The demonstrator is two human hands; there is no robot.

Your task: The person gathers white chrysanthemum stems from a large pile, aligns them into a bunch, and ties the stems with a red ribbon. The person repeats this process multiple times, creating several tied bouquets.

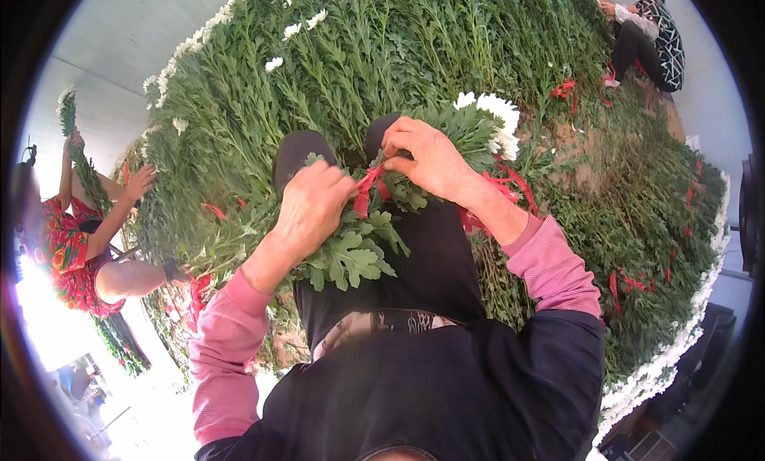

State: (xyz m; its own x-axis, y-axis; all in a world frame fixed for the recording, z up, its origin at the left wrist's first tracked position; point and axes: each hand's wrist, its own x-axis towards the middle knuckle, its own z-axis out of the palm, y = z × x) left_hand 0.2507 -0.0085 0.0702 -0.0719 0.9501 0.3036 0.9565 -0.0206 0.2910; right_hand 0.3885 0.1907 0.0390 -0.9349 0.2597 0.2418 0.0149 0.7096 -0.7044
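Across my lap lies a bunch of white chrysanthemums [500, 126], its white heads to the right and broad green leaves [347, 258] spilling over my left thigh. A red ribbon [366, 193] runs around the stems near the middle. My left hand [312, 206] pinches the ribbon from the left, fingers closed. From the other side my right hand [430, 160] also has thumb and fingers closed on the ribbon, close to the knot. More red ribbon strips [510, 186] hang by my right wrist.
A large heap of cut chrysanthemums [382, 78] surrounds me, edged with white blooms [677, 341]. Loose red strips [629, 284] lie on the stems at right. A person in red patterned clothes [68, 254] handles stems at left; another person [653, 43] sits at far right.
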